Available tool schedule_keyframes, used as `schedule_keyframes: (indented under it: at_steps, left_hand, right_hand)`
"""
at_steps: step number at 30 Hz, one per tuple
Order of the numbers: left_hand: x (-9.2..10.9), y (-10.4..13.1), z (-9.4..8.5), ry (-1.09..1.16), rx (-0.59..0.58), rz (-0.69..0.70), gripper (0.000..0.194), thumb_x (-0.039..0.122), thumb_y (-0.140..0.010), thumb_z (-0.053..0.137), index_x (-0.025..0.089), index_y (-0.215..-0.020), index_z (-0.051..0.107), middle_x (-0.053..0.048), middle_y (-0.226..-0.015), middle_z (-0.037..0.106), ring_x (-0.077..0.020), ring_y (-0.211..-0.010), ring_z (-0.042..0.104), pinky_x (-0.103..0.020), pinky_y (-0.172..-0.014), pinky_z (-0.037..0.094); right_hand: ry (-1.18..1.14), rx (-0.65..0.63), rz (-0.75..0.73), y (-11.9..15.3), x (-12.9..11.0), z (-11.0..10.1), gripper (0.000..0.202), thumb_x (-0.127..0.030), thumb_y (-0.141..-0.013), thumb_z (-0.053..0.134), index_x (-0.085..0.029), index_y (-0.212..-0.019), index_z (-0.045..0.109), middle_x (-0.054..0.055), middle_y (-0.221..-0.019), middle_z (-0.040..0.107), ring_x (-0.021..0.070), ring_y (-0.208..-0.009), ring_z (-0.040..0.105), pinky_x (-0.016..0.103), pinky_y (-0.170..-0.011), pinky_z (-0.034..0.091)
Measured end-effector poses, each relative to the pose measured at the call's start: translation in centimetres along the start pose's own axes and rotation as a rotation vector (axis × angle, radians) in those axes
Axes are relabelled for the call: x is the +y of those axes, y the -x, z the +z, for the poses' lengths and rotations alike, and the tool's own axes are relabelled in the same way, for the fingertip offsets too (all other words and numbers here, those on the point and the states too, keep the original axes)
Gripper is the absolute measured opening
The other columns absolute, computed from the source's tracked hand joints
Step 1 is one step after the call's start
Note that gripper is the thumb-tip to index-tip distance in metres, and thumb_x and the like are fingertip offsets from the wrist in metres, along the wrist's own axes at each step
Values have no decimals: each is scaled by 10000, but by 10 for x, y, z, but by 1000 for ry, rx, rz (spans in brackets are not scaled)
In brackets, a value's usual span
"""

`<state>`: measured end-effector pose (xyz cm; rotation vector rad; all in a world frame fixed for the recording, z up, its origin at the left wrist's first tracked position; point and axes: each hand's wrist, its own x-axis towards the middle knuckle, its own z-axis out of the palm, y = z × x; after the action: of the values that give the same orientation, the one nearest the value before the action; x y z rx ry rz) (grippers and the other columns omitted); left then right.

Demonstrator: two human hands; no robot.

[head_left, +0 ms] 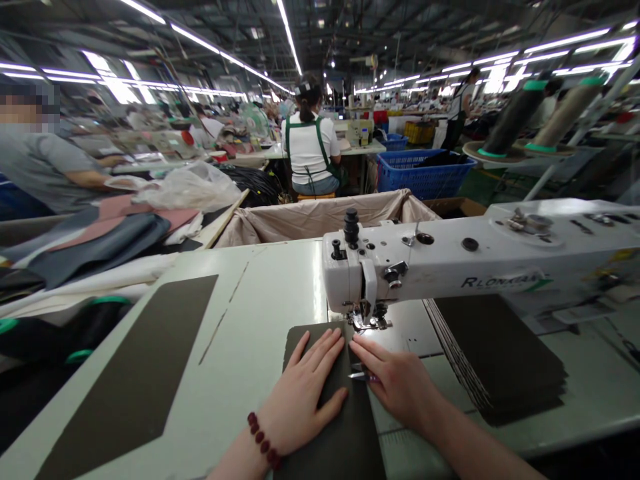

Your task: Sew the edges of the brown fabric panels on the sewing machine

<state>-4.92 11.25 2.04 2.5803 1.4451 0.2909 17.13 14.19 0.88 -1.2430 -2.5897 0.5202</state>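
Observation:
My left hand [305, 393] lies flat with fingers spread on a dark olive fabric panel [330, 447], a beaded bracelet at its wrist. At the panel's right edge, my right hand [395, 377] presses its fingertips down near the presser foot [369, 323]. Tucked in that hand is a pair of thread snips [359, 376], its metal blades pointing left and its handle mostly hidden. The panel's far end reaches the needle area of the white sewing machine [450, 260].
A stack of dark panels [500, 353] sits right, under the machine arm. Another dark panel [145, 367] lies left on the pale green table [250, 287]. Black thread cones [40, 340] lie far left. Behind are a cloth-lined bin [305, 223], a blue basket [425, 170] and a seated co-worker [310, 143].

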Motion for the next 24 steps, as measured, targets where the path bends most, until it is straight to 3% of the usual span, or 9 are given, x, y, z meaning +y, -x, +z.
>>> schedule_keyframes:
  at_steps: [12, 19, 24]
  left_hand:
    - [0, -2, 0, 4, -22, -18, 674, 351, -885, 504, 237, -1487, 222, -28, -1549, 252, -232, -1416, 242, -505, -1174, 140]
    - [0, -2, -2, 25, 9, -18, 664, 353, -872, 531, 252, -1473, 267, -40, -1525, 314, -251, -1392, 297, -506, -1170, 158]
    - [-2, -1, -2, 37, 8, -18, 643, 352, -875, 532, 271, -1464, 286, -24, -1515, 334, -244, -1394, 295, -512, -1172, 147]
  right_hand:
    - [-6, 7, -1, 1, 1, 2, 630, -159, -830, 437, -258, -1446, 349, -1, -1501, 350, 206, -1203, 534, 361, -999, 454]
    - [4, -8, -6, 2, 0, 0, 600, -162, -839, 445, -261, -1427, 379, 19, -1476, 401, 197, -1198, 532, 337, -987, 450]
    - [85, -9, 53, 2, -3, -1, 559, -228, -864, 441, -278, -1418, 390, 69, -1292, 521, 205, -887, 646, 342, -771, 524]
